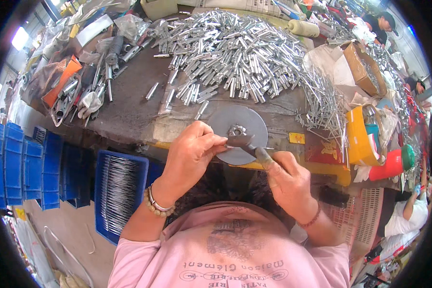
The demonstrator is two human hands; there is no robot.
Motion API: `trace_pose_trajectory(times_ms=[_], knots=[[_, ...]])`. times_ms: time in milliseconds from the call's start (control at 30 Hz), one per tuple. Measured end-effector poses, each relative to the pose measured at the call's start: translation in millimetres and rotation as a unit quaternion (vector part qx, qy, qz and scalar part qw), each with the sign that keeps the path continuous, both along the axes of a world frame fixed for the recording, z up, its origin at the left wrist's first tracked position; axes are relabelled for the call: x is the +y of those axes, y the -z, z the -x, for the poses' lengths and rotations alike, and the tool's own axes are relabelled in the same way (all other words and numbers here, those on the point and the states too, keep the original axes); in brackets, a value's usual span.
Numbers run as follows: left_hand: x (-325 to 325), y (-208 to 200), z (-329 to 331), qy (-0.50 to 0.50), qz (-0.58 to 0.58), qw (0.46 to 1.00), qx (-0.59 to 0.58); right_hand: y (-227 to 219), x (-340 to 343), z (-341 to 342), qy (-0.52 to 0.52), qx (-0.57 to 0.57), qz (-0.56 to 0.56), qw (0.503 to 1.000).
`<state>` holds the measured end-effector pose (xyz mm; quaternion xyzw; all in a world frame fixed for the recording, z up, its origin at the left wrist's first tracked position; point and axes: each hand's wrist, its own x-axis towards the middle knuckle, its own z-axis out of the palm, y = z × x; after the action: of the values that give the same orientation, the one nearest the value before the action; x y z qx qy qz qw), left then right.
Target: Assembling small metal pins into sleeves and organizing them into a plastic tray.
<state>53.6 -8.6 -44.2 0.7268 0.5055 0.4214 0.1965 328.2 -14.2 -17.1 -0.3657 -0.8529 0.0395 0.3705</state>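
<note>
My left hand (189, 151) is closed in a pinch above the near part of a round grey disc (252, 124). A thin metal rod (270, 148) runs from near its fingertips toward the right, partly hidden behind the blade. My right hand (290, 182) grips the handle of a knife-like tool with a dark flat blade (240, 141), which crosses the rod close to my left fingertips. At the disc's centre sits a toothed metal hub (236, 130). Past the disc lies a big heap of short silver metal tubes (240, 55), with a few loose ones nearer my left hand.
Thin metal rods (321, 103) are piled right of the heap. A yellow box (361, 137) and a red bottle with a green cap (391, 164) stand at the right. Below left is a blue crate (99, 192) of metal rods. Tools in bags (89, 98) crowd the far left.
</note>
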Motion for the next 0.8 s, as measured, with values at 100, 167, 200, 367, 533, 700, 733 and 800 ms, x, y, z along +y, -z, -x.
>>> trace_pose_trajectory(times_ms=[100, 167, 200, 367, 533, 700, 733, 800], knots=[[2.5, 1.2, 3.3, 0.003, -0.024, 1.000, 0.018, -5.9, 3.5, 3.3, -0.002, -0.084, 0.016, 0.996], [-2.6, -2.2, 4.7, -0.005, -0.015, 1.000, 0.021, -6.7, 8.9, 10.5, 0.007, -0.014, 0.088, 0.996], [-9.2, -5.4, 5.9, -0.021, -0.007, 0.999, 0.024, -8.6, 10.8, 11.6, -0.016, -0.009, 0.084, 0.996], [-2.6, 19.9, 7.9, 0.020, -0.049, 0.998, 0.025, -17.6, 35.2, 12.2, 0.055, -0.119, 0.094, 0.987], [-5.9, 17.7, -8.1, 0.013, -0.067, 0.997, -0.021, -34.8, 16.8, 9.2, 0.003, -0.255, 0.004, 0.967], [-1.8, 30.9, -0.9, -0.010, -0.063, 0.995, -0.072, -20.9, -3.6, 22.7, 0.068, -0.223, 0.135, 0.963], [-3.8, 30.0, 0.5, -0.010, -0.053, 0.996, -0.072, -26.0, -7.4, 26.4, 0.060, -0.223, 0.130, 0.964], [-4.7, 30.8, 1.0, -0.009, -0.058, 0.995, -0.082, -35.0, -13.2, 32.2, 0.012, -0.156, 0.221, 0.963]])
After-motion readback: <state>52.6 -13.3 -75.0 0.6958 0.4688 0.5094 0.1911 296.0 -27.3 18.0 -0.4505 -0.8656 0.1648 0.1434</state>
